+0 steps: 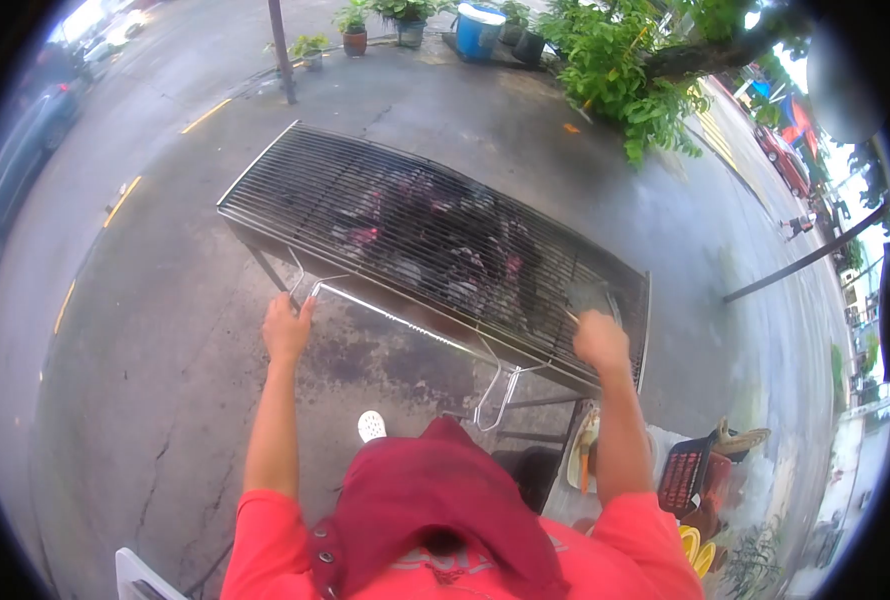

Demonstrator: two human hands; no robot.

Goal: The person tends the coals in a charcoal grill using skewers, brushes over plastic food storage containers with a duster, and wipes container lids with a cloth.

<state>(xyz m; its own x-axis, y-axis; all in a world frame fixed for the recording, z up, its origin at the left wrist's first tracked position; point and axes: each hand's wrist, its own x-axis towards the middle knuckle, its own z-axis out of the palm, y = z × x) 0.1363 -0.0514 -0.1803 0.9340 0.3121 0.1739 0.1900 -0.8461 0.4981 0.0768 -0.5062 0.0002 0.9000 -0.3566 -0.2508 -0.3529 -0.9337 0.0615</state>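
A long charcoal grill [435, 315] stands in front of me, its wire grate [285, 180] lying over dark and greyish coals [445, 230], a few glowing pinkish red. My left hand [287, 330] is closed around a bent wire handle [298, 272] at the grate's near left side. At the right end, my right hand [602, 342] is a fist over the grate. From it pokes a thin, light brown stick-like handle [571, 316]; a blurred greyish patch lies just beyond, and the tool's kind cannot be made out. Another wire handle [490, 395] hangs at the near right edge.
Right of my body, a side table [560, 490] holds a tray [583, 455], a dark plastic basket [687, 475] and yellow items [700, 550]. Potted plants [355, 40], a blue bucket [479, 35] and a leafy tree [625, 70] stand beyond the grill. A car [25, 170] is at left.
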